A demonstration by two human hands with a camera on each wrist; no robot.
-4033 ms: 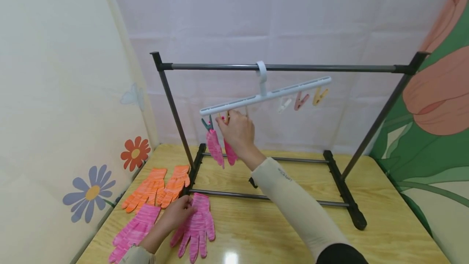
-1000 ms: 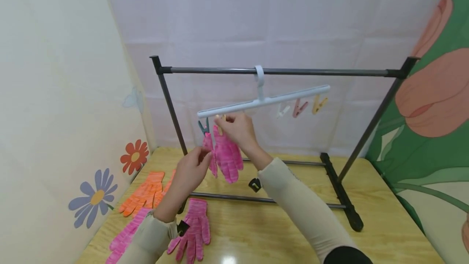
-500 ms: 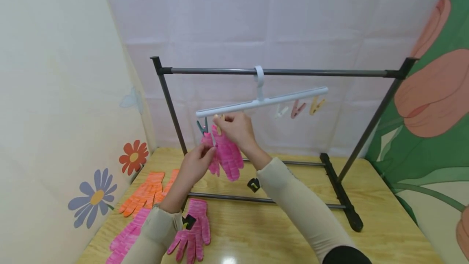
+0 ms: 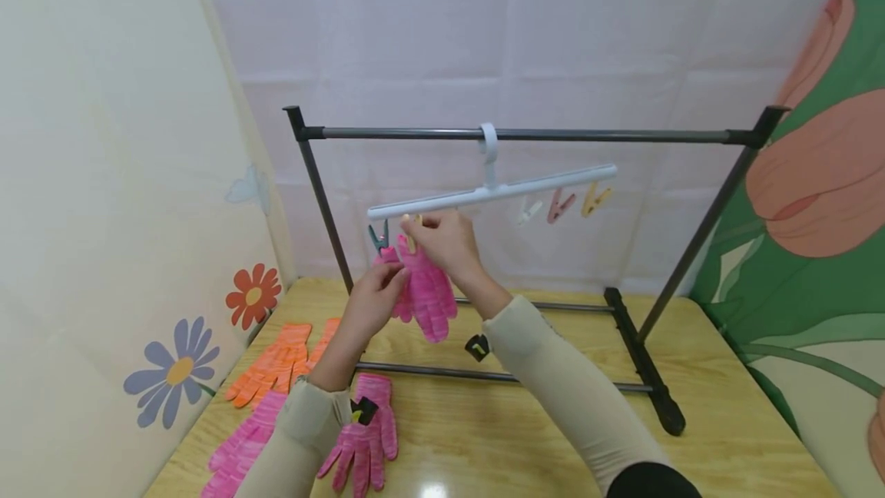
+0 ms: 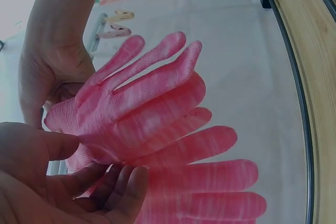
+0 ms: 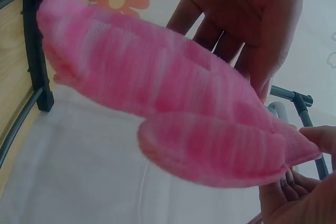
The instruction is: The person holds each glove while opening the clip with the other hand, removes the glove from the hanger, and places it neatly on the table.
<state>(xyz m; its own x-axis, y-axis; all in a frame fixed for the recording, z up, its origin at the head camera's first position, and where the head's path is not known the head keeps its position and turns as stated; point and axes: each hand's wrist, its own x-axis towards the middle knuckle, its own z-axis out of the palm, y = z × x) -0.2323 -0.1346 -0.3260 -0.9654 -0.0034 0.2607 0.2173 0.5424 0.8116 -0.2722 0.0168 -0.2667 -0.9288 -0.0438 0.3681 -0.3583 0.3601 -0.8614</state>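
Note:
My right hand [image 4: 449,246] pinches a yellow clothespin [image 4: 412,244] at the cuff of a pink knitted glove [image 4: 432,300], which hangs fingers down below a pale blue hanger [image 4: 532,187]. Just left, another pink glove [image 4: 402,309] hangs from a green clothespin [image 4: 377,240], partly hidden behind my left hand [image 4: 372,300]. In the left wrist view the thumb and loosely bent fingers of my left hand [image 5: 68,177] lie against the gloves, thumb apart from the fingers. The right wrist view shows the left fingers behind a pink glove [image 6: 157,72].
White, pink and yellow clothespins [image 4: 596,200] hang along the hanger's raised right side. A black rack [image 4: 608,136] carries the hanger. On the wooden table [image 4: 525,436] lie two more pink gloves [image 4: 368,436] and orange gloves [image 4: 280,360] at the left.
Since four seconds ago my left hand has risen from the glove on the table to the hanging gloves. The right-hand glove has turned flat toward me. Lately the left hand shifted slightly up and right.

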